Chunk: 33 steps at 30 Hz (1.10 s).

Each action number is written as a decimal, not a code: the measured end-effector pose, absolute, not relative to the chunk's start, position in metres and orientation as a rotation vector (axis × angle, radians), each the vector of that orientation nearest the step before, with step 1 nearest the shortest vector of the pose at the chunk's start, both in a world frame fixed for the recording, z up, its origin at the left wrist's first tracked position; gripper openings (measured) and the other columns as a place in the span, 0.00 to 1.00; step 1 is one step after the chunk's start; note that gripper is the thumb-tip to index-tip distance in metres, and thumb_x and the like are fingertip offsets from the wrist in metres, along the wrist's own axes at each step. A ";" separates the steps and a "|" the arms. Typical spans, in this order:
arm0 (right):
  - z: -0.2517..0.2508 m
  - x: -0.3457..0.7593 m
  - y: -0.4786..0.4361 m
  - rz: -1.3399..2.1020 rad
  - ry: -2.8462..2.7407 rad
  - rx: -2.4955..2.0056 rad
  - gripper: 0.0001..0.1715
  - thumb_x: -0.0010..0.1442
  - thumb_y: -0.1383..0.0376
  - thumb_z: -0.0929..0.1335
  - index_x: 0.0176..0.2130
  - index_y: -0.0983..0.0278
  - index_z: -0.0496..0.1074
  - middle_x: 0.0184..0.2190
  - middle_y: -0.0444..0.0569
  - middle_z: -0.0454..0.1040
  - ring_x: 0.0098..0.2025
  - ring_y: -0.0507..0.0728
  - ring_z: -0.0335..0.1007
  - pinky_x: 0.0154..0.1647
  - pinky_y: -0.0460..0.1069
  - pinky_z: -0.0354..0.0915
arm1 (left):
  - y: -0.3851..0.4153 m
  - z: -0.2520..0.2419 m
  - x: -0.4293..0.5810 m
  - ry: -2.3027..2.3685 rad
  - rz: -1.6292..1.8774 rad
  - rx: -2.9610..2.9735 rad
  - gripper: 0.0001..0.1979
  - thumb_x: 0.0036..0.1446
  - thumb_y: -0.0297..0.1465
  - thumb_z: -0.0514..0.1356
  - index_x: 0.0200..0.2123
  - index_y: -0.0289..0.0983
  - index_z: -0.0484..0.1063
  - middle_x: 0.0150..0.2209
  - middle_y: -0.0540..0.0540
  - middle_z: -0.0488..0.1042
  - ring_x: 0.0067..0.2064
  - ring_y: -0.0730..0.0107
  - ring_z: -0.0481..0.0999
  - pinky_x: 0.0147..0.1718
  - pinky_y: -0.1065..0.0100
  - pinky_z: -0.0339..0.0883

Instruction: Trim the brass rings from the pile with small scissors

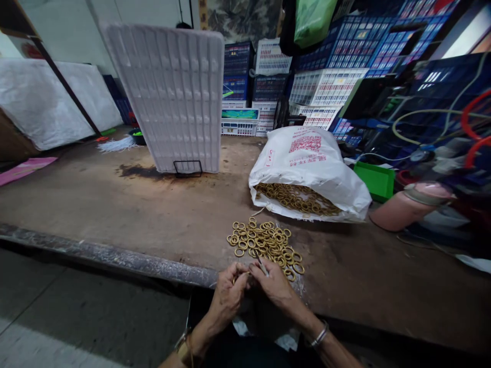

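My left hand (pixel 229 292) and my right hand (pixel 273 284) meet at the near edge of the worn brown table (pixel 126 204). The left hand's fingers are curled around a brass ring (pixel 238 276), partly hidden by them. The right hand pinches a thin metal tool (pixel 263 266) pointing up towards the ring pile. A heap of loose brass rings (pixel 265 243) lies just beyond both hands. Behind it a white sack (pixel 312 163) lies on its side, its mouth open and full of more brass rings (pixel 297 199).
A white moulded tray (pixel 172 92) stands upright on a wire stand mid-table. A green bin (pixel 376 179) and a pink cylinder (pixel 406 207) lie right of the sack. Stacked blue and white crates (pixel 326 76) line the back. Hoses and machinery crowd the right.
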State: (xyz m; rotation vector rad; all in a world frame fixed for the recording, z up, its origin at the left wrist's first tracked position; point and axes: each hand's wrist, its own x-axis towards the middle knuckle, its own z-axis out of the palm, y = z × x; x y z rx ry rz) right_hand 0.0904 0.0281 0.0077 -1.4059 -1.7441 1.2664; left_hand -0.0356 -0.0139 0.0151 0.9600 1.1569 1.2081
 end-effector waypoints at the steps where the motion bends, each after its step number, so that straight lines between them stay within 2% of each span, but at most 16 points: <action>1: 0.009 0.092 0.029 1.261 -1.744 -1.426 0.13 0.50 0.58 0.59 0.21 0.63 0.59 0.18 0.39 0.59 0.23 0.49 0.55 0.25 0.44 0.54 | -0.013 0.014 -0.035 1.163 1.165 0.932 0.10 0.48 0.35 0.58 0.25 0.34 0.67 0.18 0.53 0.64 0.18 0.81 0.57 0.18 0.77 0.51; 5: 0.011 0.096 0.029 1.236 -1.716 -1.459 0.14 0.51 0.58 0.59 0.20 0.63 0.58 0.16 0.39 0.59 0.21 0.48 0.55 0.22 0.43 0.53 | -0.012 0.011 -0.034 1.121 1.000 0.863 0.13 0.49 0.40 0.57 0.27 0.35 0.64 0.17 0.54 0.63 0.14 0.84 0.53 0.12 0.78 0.45; 11: 0.012 0.101 0.028 1.235 -1.720 -1.419 0.15 0.54 0.59 0.57 0.21 0.63 0.59 0.16 0.40 0.61 0.21 0.49 0.56 0.23 0.43 0.54 | -0.014 0.011 -0.032 0.984 0.974 0.730 0.13 0.49 0.40 0.58 0.28 0.35 0.62 0.19 0.55 0.62 0.15 0.85 0.52 0.12 0.80 0.42; 14: 0.013 0.104 0.026 1.063 -1.840 -1.470 0.13 0.55 0.61 0.56 0.23 0.63 0.60 0.18 0.41 0.62 0.22 0.50 0.57 0.24 0.44 0.54 | -0.014 0.012 -0.031 1.026 0.986 0.747 0.14 0.49 0.41 0.57 0.27 0.36 0.62 0.17 0.56 0.60 0.14 0.85 0.51 0.12 0.80 0.42; 18: 0.014 0.107 0.020 0.832 -2.168 -1.443 0.08 0.49 0.71 0.56 0.26 0.62 0.61 0.20 0.42 0.64 0.23 0.50 0.58 0.25 0.43 0.50 | -0.012 0.014 -0.029 1.092 1.038 0.780 0.14 0.48 0.40 0.58 0.27 0.36 0.62 0.18 0.55 0.62 0.14 0.85 0.53 0.12 0.79 0.43; 21: 0.012 0.106 0.016 0.723 -2.358 -1.476 0.12 0.44 0.75 0.57 0.28 0.62 0.62 0.21 0.42 0.67 0.23 0.50 0.59 0.24 0.43 0.48 | -0.012 0.016 -0.029 1.113 1.042 0.799 0.13 0.47 0.39 0.59 0.26 0.35 0.62 0.18 0.55 0.63 0.14 0.85 0.53 0.12 0.79 0.44; 26: 0.004 0.114 0.022 0.547 -2.427 -1.587 0.12 0.46 0.75 0.58 0.31 0.63 0.63 0.22 0.44 0.69 0.23 0.50 0.61 0.23 0.44 0.45 | -0.020 0.024 -0.028 1.068 0.990 0.792 0.14 0.49 0.41 0.57 0.27 0.36 0.61 0.18 0.55 0.63 0.14 0.85 0.53 0.11 0.79 0.44; 33: 0.003 0.171 0.050 0.347 -2.061 -1.887 0.09 0.52 0.71 0.57 0.29 0.63 0.63 0.20 0.45 0.67 0.22 0.51 0.60 0.23 0.44 0.46 | -0.023 0.031 -0.027 0.836 1.034 0.564 0.13 0.48 0.41 0.59 0.27 0.36 0.62 0.21 0.54 0.65 0.15 0.85 0.53 0.12 0.79 0.45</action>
